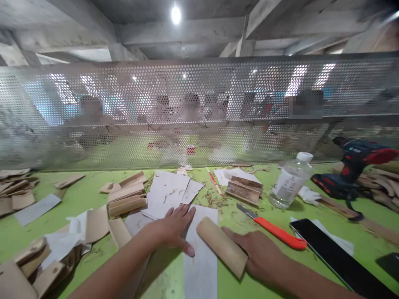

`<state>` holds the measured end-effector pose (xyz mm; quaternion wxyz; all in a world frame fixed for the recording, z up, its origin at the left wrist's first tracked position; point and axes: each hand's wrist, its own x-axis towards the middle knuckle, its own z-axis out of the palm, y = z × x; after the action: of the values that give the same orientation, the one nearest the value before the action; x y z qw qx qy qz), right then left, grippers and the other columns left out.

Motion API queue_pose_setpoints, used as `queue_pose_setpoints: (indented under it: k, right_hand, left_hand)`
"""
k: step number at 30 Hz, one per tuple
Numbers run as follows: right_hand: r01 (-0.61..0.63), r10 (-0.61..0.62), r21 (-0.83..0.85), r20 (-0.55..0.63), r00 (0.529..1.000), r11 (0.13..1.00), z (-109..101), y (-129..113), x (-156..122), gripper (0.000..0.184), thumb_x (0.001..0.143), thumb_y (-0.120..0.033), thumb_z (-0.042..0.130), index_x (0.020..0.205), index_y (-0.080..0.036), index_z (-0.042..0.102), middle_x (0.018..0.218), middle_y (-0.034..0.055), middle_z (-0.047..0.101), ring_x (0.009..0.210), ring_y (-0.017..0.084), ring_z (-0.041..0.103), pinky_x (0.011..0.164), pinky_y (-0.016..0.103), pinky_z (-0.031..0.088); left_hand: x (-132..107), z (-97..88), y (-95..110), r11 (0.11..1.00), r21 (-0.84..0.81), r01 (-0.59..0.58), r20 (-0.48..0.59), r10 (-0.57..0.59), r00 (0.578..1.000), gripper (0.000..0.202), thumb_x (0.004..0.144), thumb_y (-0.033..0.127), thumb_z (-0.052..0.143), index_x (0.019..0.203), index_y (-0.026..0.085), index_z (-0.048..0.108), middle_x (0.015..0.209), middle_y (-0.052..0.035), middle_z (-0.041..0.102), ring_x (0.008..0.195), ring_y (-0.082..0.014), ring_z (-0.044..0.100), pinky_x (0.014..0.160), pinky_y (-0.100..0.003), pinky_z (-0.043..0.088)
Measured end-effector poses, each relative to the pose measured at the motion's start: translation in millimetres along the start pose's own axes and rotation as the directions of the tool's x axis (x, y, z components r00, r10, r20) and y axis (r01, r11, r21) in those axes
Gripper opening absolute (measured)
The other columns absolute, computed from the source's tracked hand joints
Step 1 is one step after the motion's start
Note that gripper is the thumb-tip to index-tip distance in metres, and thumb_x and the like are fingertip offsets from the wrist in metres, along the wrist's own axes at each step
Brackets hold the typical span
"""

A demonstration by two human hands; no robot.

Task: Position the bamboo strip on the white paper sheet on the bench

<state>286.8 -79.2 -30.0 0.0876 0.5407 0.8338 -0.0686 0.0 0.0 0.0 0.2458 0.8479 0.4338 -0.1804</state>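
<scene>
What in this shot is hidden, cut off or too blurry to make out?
- Head view: right hand fingers lie under the bamboo piece; grip unseen.
- People behind the perforated screen: blurred.
- Bottle label: too small to read.
- Dark tablet: cut off by the bottom edge.

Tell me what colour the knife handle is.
Orange, on the knife lying just past the right hand; head view.

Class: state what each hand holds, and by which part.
The right hand grips the bamboo piece by its near end. The left hand holds nothing; it presses flat on the paper strip.
</scene>
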Motion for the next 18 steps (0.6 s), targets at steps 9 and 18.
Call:
queue_pose_setpoints:
  k: [9, 18]
  right_hand:
    - [-0.082, 0.082, 0.030, 0.004, 0.997, 0.996, -6.0, -2.7, -0.4, 0.078, 0.079, -0.017, 0.054, 0.157, -0.025, 0.045, 0.094, 0.0163, 0.079, 0.079, 0.032, 0.074, 0.058, 0.032, 0.032]
    - [-0.038, 0.049, 0.130, -0.081, 0.996, 0.991, -1.1, 9.9, 5.1, 0.069, 0.080, -0.019, 0.054, 0.149, -0.027, 0.056, 0.092, 0.0146, 0.079, 0.078, 0.030, 0.072, 0.061, 0.031, 0.034]
  left_hand:
    - [-0.2, -1.3, 0.4, 1.000, 0.004, 0.005, 0.003, -0.005, 1.000, 0.141, 0.068, 0.079, 0.075, 0.166, 0.017, -0.005, 0.169, -0.0211, -0.009, 0.157, -0.0354, -0.007, 0.125, -0.058, 0.006]
    - [-3.6, -4.9, 4.1, 1.000, -0.019, 0.022, 0.018, -0.022, 1.000, 0.140, 0.070, 0.077, 0.076, 0.166, 0.016, -0.006, 0.170, -0.0200, -0.010, 0.156, -0.0357, -0.010, 0.126, -0.056, 0.005]
